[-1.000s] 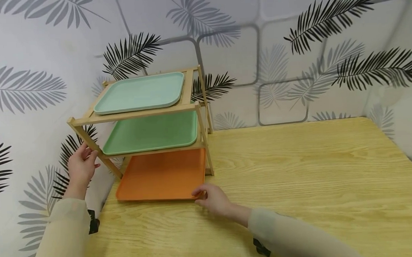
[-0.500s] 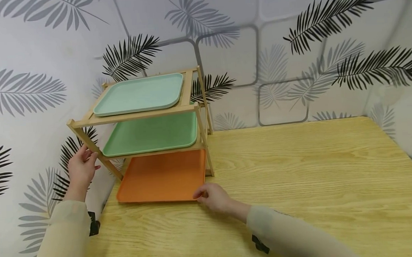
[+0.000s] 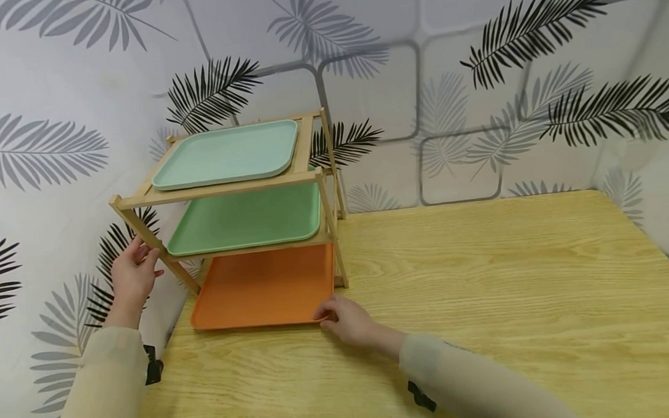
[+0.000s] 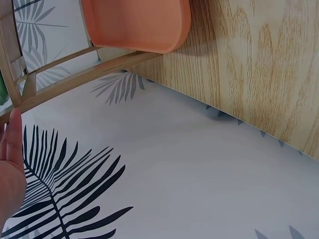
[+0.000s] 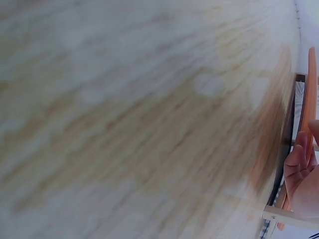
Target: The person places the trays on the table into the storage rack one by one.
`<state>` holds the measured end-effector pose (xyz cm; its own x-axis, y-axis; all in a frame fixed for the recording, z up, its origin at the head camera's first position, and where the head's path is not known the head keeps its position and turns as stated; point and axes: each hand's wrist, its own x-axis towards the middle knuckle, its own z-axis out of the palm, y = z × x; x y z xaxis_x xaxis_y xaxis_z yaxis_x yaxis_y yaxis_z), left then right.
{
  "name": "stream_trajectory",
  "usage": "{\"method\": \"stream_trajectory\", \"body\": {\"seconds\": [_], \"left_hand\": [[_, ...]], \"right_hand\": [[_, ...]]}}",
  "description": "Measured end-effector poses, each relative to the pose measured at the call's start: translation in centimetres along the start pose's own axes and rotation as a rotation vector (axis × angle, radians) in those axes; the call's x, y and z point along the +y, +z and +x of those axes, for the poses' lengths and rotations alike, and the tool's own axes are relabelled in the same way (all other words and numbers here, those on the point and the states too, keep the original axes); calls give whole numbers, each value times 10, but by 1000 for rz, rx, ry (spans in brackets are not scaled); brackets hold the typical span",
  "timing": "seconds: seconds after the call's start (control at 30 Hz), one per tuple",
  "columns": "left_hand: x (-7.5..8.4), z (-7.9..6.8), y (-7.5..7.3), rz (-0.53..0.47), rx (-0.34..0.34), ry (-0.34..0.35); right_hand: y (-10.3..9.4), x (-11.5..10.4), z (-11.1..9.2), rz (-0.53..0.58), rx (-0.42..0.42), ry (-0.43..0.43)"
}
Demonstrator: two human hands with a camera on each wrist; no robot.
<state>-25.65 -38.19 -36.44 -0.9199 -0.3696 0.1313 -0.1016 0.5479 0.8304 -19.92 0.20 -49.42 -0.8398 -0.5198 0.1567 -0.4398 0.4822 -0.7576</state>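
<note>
A three-tier wooden rack (image 3: pixel 229 189) stands at the table's left end. It bears a pale blue tray (image 3: pixel 227 152) on top, a green tray (image 3: pixel 252 218) in the middle and an orange tray (image 3: pixel 265 288) at the bottom, whose front part sticks out past the front legs. My left hand (image 3: pixel 132 274) holds the rack's left front leg, thumb in front; in the left wrist view its fingers (image 4: pixel 15 137) lie against the wood. With thumb and fingers, my right hand (image 3: pixel 346 321) pinches the orange tray's front right corner. Its fingers (image 5: pixel 295 159) show under the tray edge in the right wrist view.
The wood-grain table (image 3: pixel 481 290) stretches off to the right of the rack. A leaf-patterned wall (image 3: pixel 375 97) rises behind it and close along the left side, near my left arm. The middle shelf's front bar (image 3: pixel 253 245) runs over the orange tray.
</note>
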Motion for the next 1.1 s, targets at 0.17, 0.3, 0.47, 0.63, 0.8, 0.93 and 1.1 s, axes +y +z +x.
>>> {"method": "stream_trajectory", "body": {"seconds": [0.17,0.3,0.47,0.63,0.8,0.93,1.1], "left_hand": [[-2,0,-1,-3,-1,1],[-4,-1,0,-4,0,6],[-2,0,-1,-4,12,21],[0,1,-1,-6,16,24],[1,1,-2,-10,17,-2],[0,1,-2,-17,12,-14],[-1,2,-2,-10,11,12]], "right_hand": [[0,3,3,-11,25,-8],[-1,6,7,-20,105,-9],[2,10,17,-47,177,11],[9,11,29,-53,227,34],[13,11,39,-40,268,78],[14,13,45,-24,298,91],[13,14,50,-41,345,76]]}}
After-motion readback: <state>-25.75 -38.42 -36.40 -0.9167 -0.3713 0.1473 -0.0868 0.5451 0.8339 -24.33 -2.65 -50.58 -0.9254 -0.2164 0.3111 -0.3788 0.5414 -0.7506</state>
